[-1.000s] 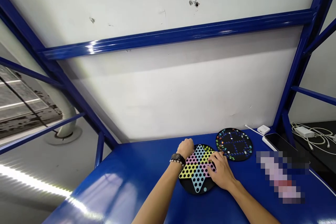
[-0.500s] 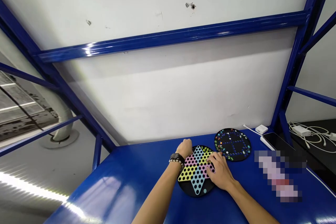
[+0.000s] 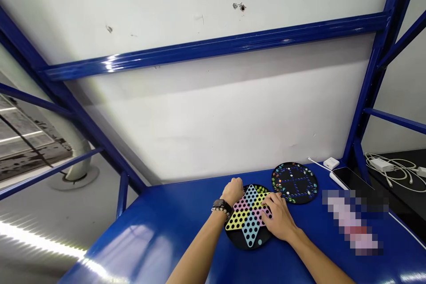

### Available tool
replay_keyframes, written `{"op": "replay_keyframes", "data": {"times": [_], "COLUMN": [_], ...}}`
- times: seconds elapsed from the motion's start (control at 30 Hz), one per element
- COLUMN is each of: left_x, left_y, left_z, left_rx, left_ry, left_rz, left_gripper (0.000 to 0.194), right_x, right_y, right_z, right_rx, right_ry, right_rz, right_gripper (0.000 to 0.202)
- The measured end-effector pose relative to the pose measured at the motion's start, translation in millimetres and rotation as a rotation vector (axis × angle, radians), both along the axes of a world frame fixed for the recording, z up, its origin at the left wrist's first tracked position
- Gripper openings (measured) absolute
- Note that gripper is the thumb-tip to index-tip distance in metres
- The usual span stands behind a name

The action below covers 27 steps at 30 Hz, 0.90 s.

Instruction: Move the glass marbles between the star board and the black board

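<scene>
A round black board point(image 3: 250, 227) with a star of blue, yellow and pink sections full of dark holes lies on the blue table. My left hand point(image 3: 233, 191), with a watch and beads at the wrist, is at the board's upper left edge; its fingers are curled in and what they hold, if anything, is hidden. Over the board's right side rests my right hand point(image 3: 278, 216), palm down with its fingers apart. Green marbles point(image 3: 262, 189) sit in the black part at the board's top, between the hands.
Behind my right hand lies another round black board point(image 3: 294, 183) with colored marbles round its rim. A phone point(image 3: 351, 179), a white charger point(image 3: 331, 163) and a cable are at the right. Blue frame bars point(image 3: 213, 47) cross the white wall.
My left hand has shifted very slightly to the left and down at the board's edge. The right hand stays in place. The view has moved slightly.
</scene>
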<state>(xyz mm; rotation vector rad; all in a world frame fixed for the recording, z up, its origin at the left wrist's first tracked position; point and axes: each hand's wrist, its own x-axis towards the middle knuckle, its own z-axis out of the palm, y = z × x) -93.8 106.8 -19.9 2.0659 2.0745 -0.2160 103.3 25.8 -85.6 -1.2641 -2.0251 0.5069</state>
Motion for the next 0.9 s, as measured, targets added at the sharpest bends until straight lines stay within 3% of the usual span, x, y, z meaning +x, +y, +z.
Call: {"op": "replay_keyframes", "data": {"times": [0.4,0.67,0.9], "left_x": [2,8,4], "left_y": [-6,-7,-10], "left_z": [3.4,2.7,18.4], "left_rx": [0.031,-0.01,0.037], "left_ry": [0.041,0.057,0.03], "left_rz": [-0.128,-0.14,-0.147], "left_gripper": [0.027,0.019,0.03], "right_x": [0,0,-1], "right_y": [0,0,0], "right_z": [0.3,1.7,1.6], "right_rx": [-0.009,-0.012,-0.005], "right_ry": [-0.006,-0.01,-0.029], "right_rz": [-0.003,-0.004,-0.014], "right_gripper": [0.01,0.009,0.011]}}
